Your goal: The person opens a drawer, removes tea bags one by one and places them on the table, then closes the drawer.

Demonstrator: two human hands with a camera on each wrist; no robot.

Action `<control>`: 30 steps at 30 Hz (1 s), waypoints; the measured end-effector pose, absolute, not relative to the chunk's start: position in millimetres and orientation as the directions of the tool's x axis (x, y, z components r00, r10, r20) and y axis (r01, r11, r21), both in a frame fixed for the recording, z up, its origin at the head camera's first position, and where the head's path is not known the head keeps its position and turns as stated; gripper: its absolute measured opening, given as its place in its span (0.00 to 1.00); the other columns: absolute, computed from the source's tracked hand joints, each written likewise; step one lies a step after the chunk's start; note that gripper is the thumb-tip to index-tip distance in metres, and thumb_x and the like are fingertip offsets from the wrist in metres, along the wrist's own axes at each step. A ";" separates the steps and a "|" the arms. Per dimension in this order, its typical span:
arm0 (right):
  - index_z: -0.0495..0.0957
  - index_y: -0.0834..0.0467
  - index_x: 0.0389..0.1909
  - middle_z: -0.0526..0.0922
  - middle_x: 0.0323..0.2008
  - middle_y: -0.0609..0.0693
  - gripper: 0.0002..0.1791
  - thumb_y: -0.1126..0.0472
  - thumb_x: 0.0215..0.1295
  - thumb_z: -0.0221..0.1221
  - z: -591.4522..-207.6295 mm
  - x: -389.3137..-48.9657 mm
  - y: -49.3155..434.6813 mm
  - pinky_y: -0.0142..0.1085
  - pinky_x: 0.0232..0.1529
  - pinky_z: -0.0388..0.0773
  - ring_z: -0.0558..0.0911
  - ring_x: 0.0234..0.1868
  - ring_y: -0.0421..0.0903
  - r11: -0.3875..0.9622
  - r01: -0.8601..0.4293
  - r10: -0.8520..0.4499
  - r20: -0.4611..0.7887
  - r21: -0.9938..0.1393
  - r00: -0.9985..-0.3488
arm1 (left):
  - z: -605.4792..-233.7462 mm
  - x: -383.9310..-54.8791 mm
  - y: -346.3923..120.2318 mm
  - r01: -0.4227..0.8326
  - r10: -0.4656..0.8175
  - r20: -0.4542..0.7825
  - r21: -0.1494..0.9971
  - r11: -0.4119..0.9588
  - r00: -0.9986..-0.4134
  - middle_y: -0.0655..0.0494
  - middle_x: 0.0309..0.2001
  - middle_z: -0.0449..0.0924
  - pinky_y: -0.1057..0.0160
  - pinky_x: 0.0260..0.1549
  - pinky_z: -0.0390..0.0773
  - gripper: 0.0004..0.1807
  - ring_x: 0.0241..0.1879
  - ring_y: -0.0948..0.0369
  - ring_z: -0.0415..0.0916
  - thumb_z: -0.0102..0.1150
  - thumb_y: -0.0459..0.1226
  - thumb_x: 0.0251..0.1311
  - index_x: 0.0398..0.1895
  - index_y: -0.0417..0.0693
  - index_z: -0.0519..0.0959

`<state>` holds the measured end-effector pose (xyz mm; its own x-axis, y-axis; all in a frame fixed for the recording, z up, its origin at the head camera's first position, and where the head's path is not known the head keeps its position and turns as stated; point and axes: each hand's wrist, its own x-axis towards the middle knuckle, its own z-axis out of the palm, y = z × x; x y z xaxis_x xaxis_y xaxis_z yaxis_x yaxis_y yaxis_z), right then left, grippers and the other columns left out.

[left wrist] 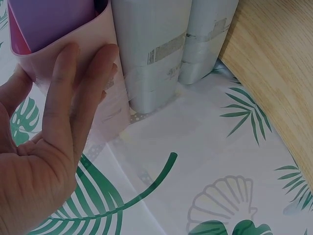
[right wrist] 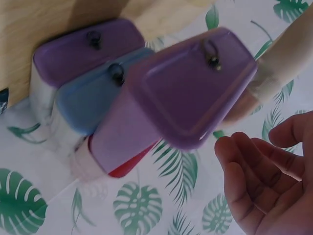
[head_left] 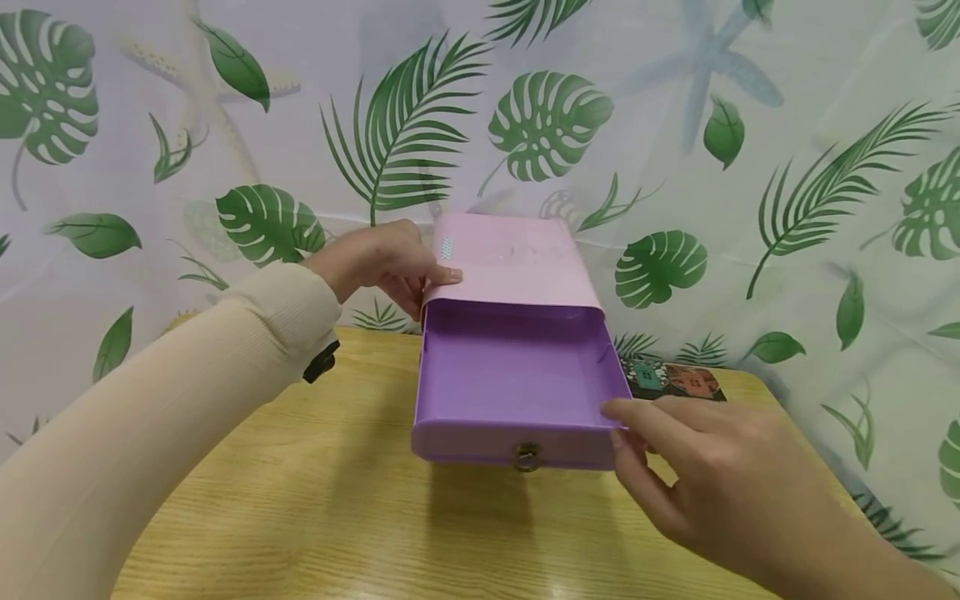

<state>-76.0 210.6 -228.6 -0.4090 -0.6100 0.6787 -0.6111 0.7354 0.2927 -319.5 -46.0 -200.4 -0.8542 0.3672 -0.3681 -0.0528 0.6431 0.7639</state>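
A pale pink drawer box casing stands with its purple drawer pulled well out toward me; the drawer's inside is bare. A metal ring pull sits on the drawer's front. My left hand grips the casing near its open end, thumb on top and fingers along the side. In the head view my right hand is at the drawer's front right corner. The right wrist view shows the right hand with loosely bent fingers, a small gap from the drawer and nothing held.
Beneath the pink casing are two more boxes, one with a blue front and one with a purple front, both in whitish casings. A dark patterned item lies on the wooden table at right. A leaf-print cloth hangs behind.
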 end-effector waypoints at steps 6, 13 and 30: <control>0.83 0.52 0.33 0.77 0.18 0.37 0.21 0.52 0.73 0.41 -243.3 -67.7 195.8 0.19 0.16 0.62 0.65 0.16 0.29 0.677 -0.690 -0.659 0.629 0.257 -0.412 | -201.0 -319.1 -47.9 -0.054 0.368 -0.367 0.768 0.639 -0.854 0.34 0.43 0.83 0.55 0.39 0.88 0.22 0.30 0.51 0.87 0.61 0.45 0.67 0.48 0.32 0.74; 0.82 0.52 0.43 0.75 0.19 0.35 0.24 0.51 0.75 0.35 -268.3 -70.9 191.0 0.17 0.16 0.57 0.62 0.18 0.28 0.606 -0.750 -0.745 0.521 0.266 -0.416 | -201.4 -319.2 -47.2 -0.043 0.367 -0.360 0.762 0.646 -0.858 0.35 0.43 0.84 0.54 0.42 0.87 0.23 0.29 0.53 0.87 0.62 0.46 0.67 0.48 0.33 0.75; 0.76 0.53 0.61 0.74 0.20 0.38 0.25 0.55 0.62 0.65 -293.0 -80.4 190.2 0.26 0.19 0.62 0.63 0.19 0.32 0.707 -0.676 -0.707 0.161 0.207 -0.689 | -201.3 -318.4 -48.8 -0.024 0.374 -0.346 0.761 0.648 -0.860 0.35 0.41 0.85 0.55 0.39 0.88 0.23 0.28 0.52 0.87 0.63 0.46 0.66 0.48 0.33 0.75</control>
